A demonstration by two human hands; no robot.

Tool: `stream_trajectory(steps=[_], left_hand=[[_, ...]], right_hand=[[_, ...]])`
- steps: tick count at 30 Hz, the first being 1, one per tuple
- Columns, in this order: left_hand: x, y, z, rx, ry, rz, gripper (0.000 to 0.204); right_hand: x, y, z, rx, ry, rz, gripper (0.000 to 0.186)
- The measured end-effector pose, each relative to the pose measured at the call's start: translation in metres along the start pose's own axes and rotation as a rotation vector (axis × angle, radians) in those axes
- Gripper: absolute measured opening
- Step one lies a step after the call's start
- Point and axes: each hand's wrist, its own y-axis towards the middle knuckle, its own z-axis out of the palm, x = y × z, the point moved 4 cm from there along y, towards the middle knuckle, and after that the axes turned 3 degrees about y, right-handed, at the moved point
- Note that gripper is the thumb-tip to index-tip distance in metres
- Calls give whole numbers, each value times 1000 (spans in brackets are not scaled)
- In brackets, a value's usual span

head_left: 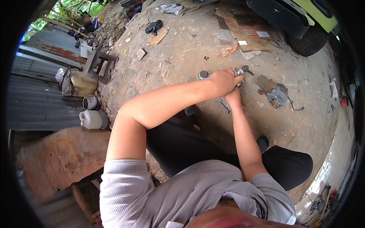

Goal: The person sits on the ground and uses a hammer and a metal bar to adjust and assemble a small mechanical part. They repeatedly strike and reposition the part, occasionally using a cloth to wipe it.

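Observation:
Both my arms reach down over the ground, and my hands meet at a grey metal engine part (241, 71). My left hand (225, 81) lies across the top with its fingers curled closed on the part. Just beneath it, my right hand (233, 98) is closed against the same part, its fingers mostly hidden by the left. A round dark-topped metal piece (203, 74) shows left of my left hand. Below the hands lies a slim metal piece (224, 105). To the right, an alternator (278, 95) with a short dark cable rests on the ground.
Flattened cardboard (249, 38) lies ahead, near a vehicle tyre (310, 40). Along the left stand a white jug (93, 119), a small can (91, 102), a tan container (81, 84) and a hollow block (100, 66). A black cloth (153, 27) lies farther off.

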Motion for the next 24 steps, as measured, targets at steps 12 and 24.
stream_trajectory(steps=[12,24], left_hand=[[-4,6,-14,50,-42,12,69],[-1,2,-18,67,-96,-31,72]], right_hand=[[-69,17,8,-89,250,-46,57],[-50,3,3,-37,305,204,40]])
